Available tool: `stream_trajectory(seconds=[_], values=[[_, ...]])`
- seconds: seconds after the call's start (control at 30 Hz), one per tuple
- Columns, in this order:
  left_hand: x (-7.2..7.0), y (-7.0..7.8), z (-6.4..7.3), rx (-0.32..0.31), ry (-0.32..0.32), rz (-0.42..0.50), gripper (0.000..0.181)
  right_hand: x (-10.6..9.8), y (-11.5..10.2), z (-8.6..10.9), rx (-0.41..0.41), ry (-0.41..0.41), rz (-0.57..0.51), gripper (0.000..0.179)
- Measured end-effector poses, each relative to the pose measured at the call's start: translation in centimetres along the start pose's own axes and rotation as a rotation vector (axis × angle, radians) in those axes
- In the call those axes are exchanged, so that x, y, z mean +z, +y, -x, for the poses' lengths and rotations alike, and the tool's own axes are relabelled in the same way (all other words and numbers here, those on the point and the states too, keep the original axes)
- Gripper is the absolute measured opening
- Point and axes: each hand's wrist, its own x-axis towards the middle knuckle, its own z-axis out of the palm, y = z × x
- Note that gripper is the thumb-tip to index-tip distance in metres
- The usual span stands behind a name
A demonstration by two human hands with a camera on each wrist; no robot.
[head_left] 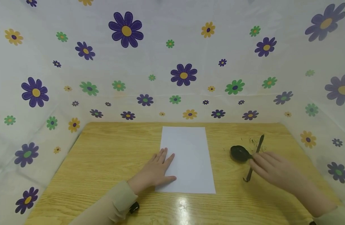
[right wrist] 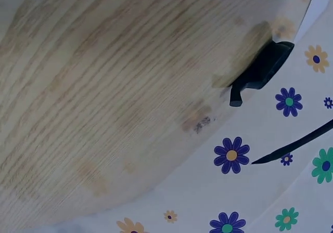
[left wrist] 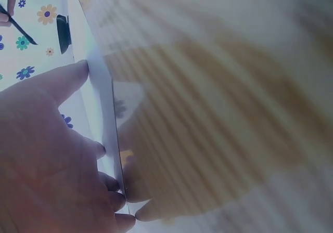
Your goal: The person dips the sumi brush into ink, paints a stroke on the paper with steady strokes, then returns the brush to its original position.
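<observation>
A white sheet of paper (head_left: 189, 156) lies on the wooden table. My left hand (head_left: 158, 170) rests on its left edge with the fingers spread; the left wrist view shows the same hand (left wrist: 52, 155) from the palm side. At the right, my right hand (head_left: 276, 168) pinches a slender dark brush (head_left: 259, 144). Its pointed tip leans away from me, and a small loop hangs at the near end. In the right wrist view only the brush (right wrist: 296, 145) shows, the hand being out of frame. Beside it sits a small black dish (head_left: 239, 153) with a short handle.
Small dark specks (head_left: 254, 142) mark the table (head_left: 116, 147) behind the dish. A flowered white cloth (head_left: 149, 56) stands as a wall at the back and both sides. Light glares on the tabletop near the front.
</observation>
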Motion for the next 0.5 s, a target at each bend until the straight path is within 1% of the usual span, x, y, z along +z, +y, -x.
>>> stream_trajectory(seconds=[0.17,0.3,0.5], values=[[0.3,0.0,-0.3,-0.005,-0.008,-0.019,0.094,0.0,0.5,0.0,0.053,0.003,-0.019,0.052],[0.5,-0.1,-0.5,-0.013,-0.013,-0.042,0.099,-0.1,0.8,-0.3,0.111,0.028,-0.028,0.049],[0.5,-0.2,-0.6,-0.011,-0.017,-0.051,0.1,-0.4,1.0,-1.0,0.226,0.12,-0.089,0.044]])
